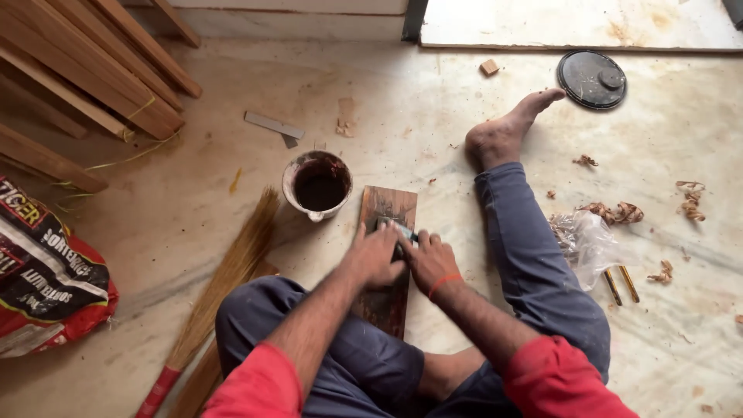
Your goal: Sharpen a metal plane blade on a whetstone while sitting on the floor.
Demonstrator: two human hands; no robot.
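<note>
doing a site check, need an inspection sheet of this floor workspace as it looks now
surface: pale stone floor, stained and dusty
job's things: dark wet slab on the floor; small metal blade pressed on it; cup of dark liquid beside it
clutter: wood shavings, plastic bag, metal strip, round black lid
grippers: left hand and right hand both press on the blade
cables: nothing seen
surroundings: timber lengths, broom, printed sack
</note>
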